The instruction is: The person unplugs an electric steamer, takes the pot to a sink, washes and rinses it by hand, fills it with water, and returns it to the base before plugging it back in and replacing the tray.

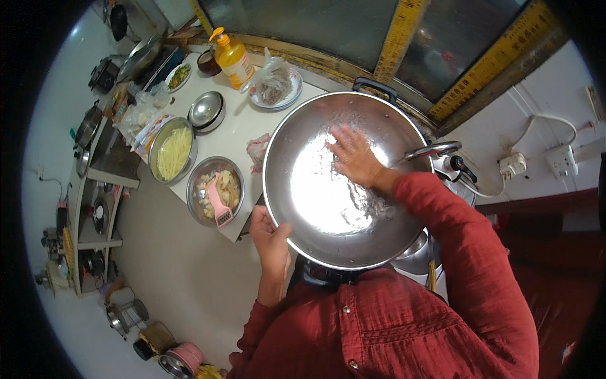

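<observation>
A large metal wok (307,241) with dark side handles takes up the middle of the view, with rippling water (364,203) in it. My left hand (269,232) grips its rim at the lower left, thumb on top. Over the wok's inside, my right hand (352,154) is spread, slightly blurred and holding nothing. I cannot tell whether its fingertips touch the metal under the water. A curved metal faucet (433,150) reaches over the right rim, partly hidden behind my right forearm.
Left on the white counter (232,137) stand a bowl of pale yellow shreds (174,150), a bowl of peelings (229,187) with a pink peeler (218,201), stacked metal bowls (206,110) and a yellow pump bottle (232,59). Plates (289,92) hold a plastic bag. A plug and cord (513,166) hang right.
</observation>
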`<state>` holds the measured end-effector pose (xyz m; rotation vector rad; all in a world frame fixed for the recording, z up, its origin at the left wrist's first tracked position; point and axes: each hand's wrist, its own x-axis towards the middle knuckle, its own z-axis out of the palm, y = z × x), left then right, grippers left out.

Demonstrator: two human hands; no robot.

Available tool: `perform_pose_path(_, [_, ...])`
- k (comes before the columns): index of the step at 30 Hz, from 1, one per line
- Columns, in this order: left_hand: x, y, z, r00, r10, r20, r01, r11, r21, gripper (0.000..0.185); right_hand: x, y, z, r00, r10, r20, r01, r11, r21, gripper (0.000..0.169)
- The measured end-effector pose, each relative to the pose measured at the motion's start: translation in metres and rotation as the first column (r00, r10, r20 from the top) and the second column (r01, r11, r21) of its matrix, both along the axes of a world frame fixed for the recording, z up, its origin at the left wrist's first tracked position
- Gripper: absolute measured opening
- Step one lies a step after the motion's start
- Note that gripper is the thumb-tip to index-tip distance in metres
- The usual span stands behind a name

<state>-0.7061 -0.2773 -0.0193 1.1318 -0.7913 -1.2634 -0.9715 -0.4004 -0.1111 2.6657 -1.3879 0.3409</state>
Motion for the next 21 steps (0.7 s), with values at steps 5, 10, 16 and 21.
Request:
perform_pose_path(5, [0.001, -0.002, 0.002, 1.000, -0.009, 0.019, 0.008, 1.000, 0.016, 0.032, 0.034, 0.095, 0.029, 0.872, 0.478, 0.107, -0.485, 0.813, 0.322, 0.065])
perform_pose_path(10, [0.000, -0.004, 0.001, 0.998, 0.027, 0.050, -0.027, 1.000, -0.007, 0.028, -0.031, 0.127, 0.096, 0.995, -0.025, 0.095, -0.013, 0.926, 0.378, 0.057])
perform_pose_path(16, [-0.022, -0.009, 0.029, 0.997, -0.050, 0.058, 0.052, 0.998, -0.021, 0.028, -0.056, 0.201, 0.082, 0.328, -0.725, 0.605, 0.565, 0.664, 0.489, 0.091])
perform_pose_path(21, [-0.041, -0.008, 0.052, 0.970, -0.079, 0.229, 0.098, 0.992, -0.075, 0.028, -0.057, 0.210, 0.036, -0.068, -0.816, 0.574, 0.305, 0.531, 0.791, 0.087])
